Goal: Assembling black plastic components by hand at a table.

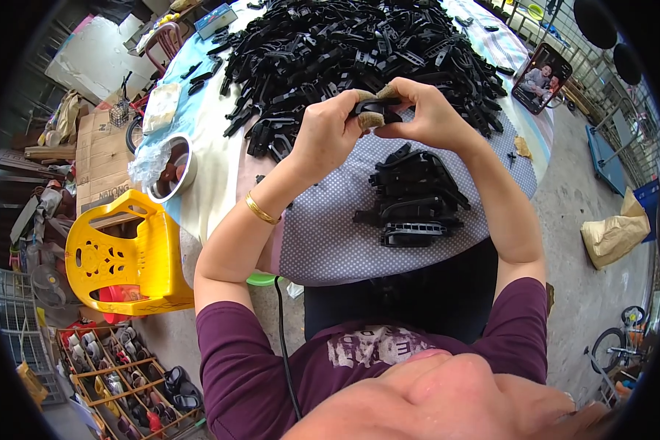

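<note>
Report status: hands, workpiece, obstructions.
Left hand and right hand gripping a small black plastic part, partly finger-hidden. Heap of black plastic parts beyond; smaller black plastic pile nearer body.

Two hands [328,130] are holding at least one black part [370,108], one worktop [330,220] is bearing two piles [359,51] of uncountable pieces, and one phone [541,79], one white bowl [190,174] and one yellow chair [165,253] are standing nearby.

The person's left hand [328,128] and right hand [427,117] come close together, fingers [372,118] curled inward in a firm grip. Both elbows [218,280] bend outward; the left forearm [236,238] slants up rightward, the right forearm [504,194] up leftward, wrists raised.
</note>
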{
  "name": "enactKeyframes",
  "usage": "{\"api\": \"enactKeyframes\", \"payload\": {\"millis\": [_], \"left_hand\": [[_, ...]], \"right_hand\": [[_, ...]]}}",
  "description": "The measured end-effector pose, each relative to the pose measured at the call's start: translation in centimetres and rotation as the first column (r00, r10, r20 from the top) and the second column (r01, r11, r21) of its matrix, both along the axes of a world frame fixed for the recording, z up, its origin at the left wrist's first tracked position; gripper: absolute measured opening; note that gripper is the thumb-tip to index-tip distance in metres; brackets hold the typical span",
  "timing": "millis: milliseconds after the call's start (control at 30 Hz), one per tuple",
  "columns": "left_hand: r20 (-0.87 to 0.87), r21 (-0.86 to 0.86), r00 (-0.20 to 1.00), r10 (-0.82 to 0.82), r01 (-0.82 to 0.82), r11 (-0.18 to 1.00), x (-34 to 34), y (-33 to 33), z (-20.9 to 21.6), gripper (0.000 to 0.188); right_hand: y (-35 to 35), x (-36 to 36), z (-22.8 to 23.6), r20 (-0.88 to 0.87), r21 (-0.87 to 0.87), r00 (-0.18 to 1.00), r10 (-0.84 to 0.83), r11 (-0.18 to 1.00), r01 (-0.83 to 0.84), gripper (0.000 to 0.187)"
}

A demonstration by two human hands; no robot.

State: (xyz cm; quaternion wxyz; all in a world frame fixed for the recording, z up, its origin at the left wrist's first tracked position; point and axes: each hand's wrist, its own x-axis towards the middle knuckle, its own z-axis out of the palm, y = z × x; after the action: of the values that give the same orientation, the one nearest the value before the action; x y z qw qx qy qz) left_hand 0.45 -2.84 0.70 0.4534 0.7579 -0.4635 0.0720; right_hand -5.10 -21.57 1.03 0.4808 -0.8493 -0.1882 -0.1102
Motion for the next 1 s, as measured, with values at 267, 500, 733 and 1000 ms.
{"api": "enactKeyframes", "payload": {"millis": [267, 500, 733, 1000], "left_hand": [[-0.117, -0.072, 0.992, -0.044, 0.036, 0.997, -0.4, -0.1, 0.9, 0.021], [-0.340, 0.138, 0.915, -0.219, 0.278, 0.951, -0.7, 0.6, 0.8, 0.024], [-0.383, 0.248, 0.866, -0.323, 0.433, 0.867, 0.1, -2.9, 0.3, 0.028], [0.554, 0.413, 0.800, -0.230, -0.024, 0.910, 3.1, -8.9, -2.7, 0.024]], "right_hand": [[0.5, -0.8, 0.2, 0.141, -0.102, 0.967, -0.215, 0.968, 0.230, 0.028], [-4.9, 1.0, 1.4, 0.024, 0.267, 0.991, -0.135, 0.956, 0.124, 0.026], [-11.6, 5.2, -3.7, 0.684, -0.288, 0.576, -0.448, 0.560, 0.777, 0.029], [-8.2, 3.4, -2.0, 0.625, -0.519, 0.608, -0.489, 0.322, 0.792, 0.025]]}}
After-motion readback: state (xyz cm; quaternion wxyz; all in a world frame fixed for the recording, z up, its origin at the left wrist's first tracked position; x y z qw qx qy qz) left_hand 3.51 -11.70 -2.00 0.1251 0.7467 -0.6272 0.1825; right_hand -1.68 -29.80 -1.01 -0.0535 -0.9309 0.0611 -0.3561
